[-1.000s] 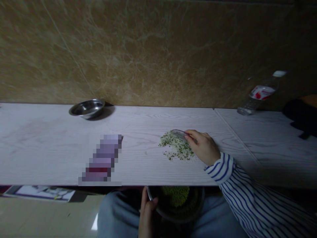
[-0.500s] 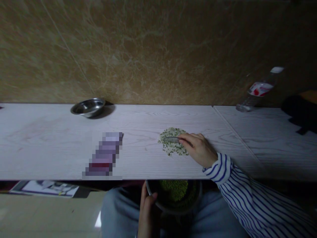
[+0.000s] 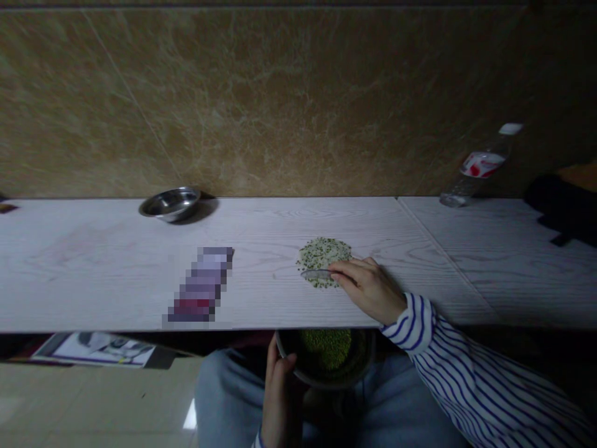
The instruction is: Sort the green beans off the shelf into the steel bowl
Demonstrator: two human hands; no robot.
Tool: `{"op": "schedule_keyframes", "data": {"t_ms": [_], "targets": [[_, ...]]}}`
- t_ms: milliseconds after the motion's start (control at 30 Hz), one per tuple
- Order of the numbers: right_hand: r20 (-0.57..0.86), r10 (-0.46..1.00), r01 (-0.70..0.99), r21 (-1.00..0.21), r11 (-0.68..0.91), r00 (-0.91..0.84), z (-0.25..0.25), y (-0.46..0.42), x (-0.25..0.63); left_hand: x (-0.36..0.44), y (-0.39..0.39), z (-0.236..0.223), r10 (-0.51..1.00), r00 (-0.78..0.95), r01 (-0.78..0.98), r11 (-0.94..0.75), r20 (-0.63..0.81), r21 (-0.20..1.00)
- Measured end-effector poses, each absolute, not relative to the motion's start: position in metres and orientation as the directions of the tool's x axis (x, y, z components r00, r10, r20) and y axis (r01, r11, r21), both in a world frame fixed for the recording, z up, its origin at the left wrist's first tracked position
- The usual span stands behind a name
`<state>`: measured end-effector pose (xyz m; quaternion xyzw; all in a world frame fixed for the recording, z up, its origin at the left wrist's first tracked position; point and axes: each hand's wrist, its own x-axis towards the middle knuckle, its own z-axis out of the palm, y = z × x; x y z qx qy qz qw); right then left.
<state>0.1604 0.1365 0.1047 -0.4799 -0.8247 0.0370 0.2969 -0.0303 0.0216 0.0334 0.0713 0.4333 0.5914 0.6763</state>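
My right hand point(image 3: 369, 287) pinches a thin, flat grey piece point(image 3: 315, 274), whose exact kind I cannot make out. It lies across the near side of a spread-out pile point(image 3: 325, 250) of white rice-like grains mixed with small green beans on the table. Below the table's front edge, my left hand point(image 3: 278, 389) grips the left rim of a dark round bowl point(image 3: 321, 384), thumb over the edge. Small green beans point(image 3: 329, 348) lie inside that bowl, which is held between my knees and partly hidden by the table edge.
The pale wood-grain table point(image 3: 261, 305) runs along a tiled wall. A steel bowl point(image 3: 171, 204) stands tilted by the wall, with a pixelated flat object point(image 3: 203, 284) nearer me. On the right are a leaning plastic bottle point(image 3: 480, 165) and a dark item point(image 3: 566, 202).
My right hand has drawn the grey piece nearer to me, from the middle of the pile to its near side. My left hand still grips the bowl. The view has shifted slightly.
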Motion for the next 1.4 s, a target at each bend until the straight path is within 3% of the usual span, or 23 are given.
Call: {"op": "schedule_keyframes", "data": {"t_ms": [133, 433, 733, 1100, 1400], "targets": [[0.465, 0.797, 0.752, -0.343, 0.563, -0.384, 0.106, 0.132, 0.163, -0.029, 0.020, 0.033, 0.869, -0.060, -0.752, 0.284, -0.492, 0.594], [0.532, 0.821, 0.797, -0.395, 0.457, -0.206, 0.110, 0.109, 0.181, -0.030, 0.016, 0.031, 0.871, -0.062, -0.747, 0.283, -0.488, 0.601], [0.519, 0.842, 0.794, -0.445, 0.413, -0.147, 0.100, 0.099, 0.198, -0.032, 0.017, 0.032, 0.864, -0.069, -0.730, 0.297, -0.499, 0.615], [0.560, 0.801, 0.857, -0.288, 0.427, -0.211, 0.097, 0.104, 0.192, -0.030, 0.020, 0.027, 0.840, -0.080, -0.750, 0.304, -0.536, 0.588], [0.543, 0.792, 0.827, -0.282, 0.486, -0.279, 0.099, 0.089, 0.181, -0.029, 0.022, 0.029, 0.832, -0.083, -0.740, 0.317, -0.549, 0.593]]}}
